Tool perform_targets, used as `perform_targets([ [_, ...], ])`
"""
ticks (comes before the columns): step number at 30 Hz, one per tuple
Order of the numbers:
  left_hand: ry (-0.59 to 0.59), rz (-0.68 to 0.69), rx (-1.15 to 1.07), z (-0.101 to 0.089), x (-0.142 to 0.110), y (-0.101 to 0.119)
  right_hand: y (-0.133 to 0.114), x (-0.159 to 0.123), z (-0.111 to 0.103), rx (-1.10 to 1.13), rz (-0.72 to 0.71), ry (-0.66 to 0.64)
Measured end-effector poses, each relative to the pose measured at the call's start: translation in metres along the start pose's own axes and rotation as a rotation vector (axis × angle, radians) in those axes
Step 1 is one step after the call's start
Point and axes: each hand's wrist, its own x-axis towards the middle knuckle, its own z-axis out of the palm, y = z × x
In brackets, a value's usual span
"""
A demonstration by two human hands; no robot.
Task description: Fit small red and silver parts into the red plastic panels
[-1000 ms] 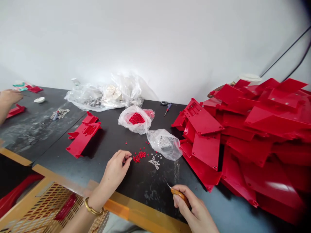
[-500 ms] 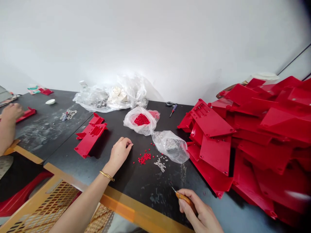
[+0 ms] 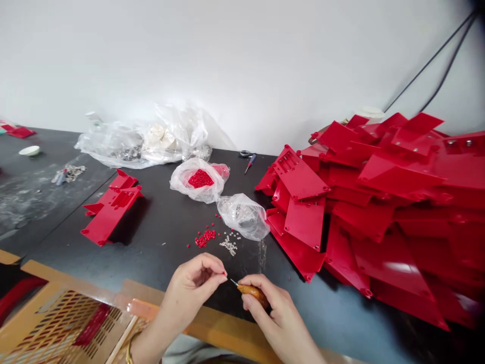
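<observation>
My left hand [image 3: 193, 288] hangs over the front of the black worktop, its thumb and fingertip pinched on what looks like a tiny red bead [image 3: 225, 273]. My right hand [image 3: 271, 308] grips a wooden-handled awl [image 3: 252, 294], and its thin metal tip nearly meets the left fingertips. Farther out lie a small scatter of red beads [image 3: 204, 238] and a cluster of small silver rings [image 3: 229, 245]. Behind them are a plastic bag of red beads [image 3: 199, 179] and a bag of metal parts [image 3: 242, 216].
A large heap of red plastic panels [image 3: 379, 212] fills the right side. Red panels joined together [image 3: 109, 212] stand left of the bags. An orange-framed mesh crate [image 3: 64, 323] sits below the near edge. A screwdriver [image 3: 250, 163] lies at the back.
My hands have come together near the table's front edge, with the awl tip now beside the left fingertips. The view has shifted, and the other person's hand has left the frame.
</observation>
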Motion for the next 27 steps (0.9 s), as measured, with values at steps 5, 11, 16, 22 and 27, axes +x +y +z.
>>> perform_targets([
  [5, -0.071, 0.05, 0.046, 0.0, -0.004, 0.001, -0.002, -0.001, -0.003, 0.009, -0.035, -0.03],
  [11, -0.11, 0.094, 0.174, -0.001, -0.008, 0.007, -0.004, -0.004, -0.005, 0.012, -0.048, -0.063],
  [16, -0.199, 0.035, 0.262, 0.004, -0.01, 0.009, 0.002, -0.008, -0.008, -0.012, -0.104, -0.11],
  [22, -0.288, -0.116, 0.182, 0.013, -0.008, 0.003, 0.016, -0.012, -0.005, 0.061, -0.095, -0.033],
  [27, -0.097, 0.061, 0.607, 0.016, 0.027, -0.008, 0.03, -0.014, -0.008, 0.177, 0.03, 0.139],
])
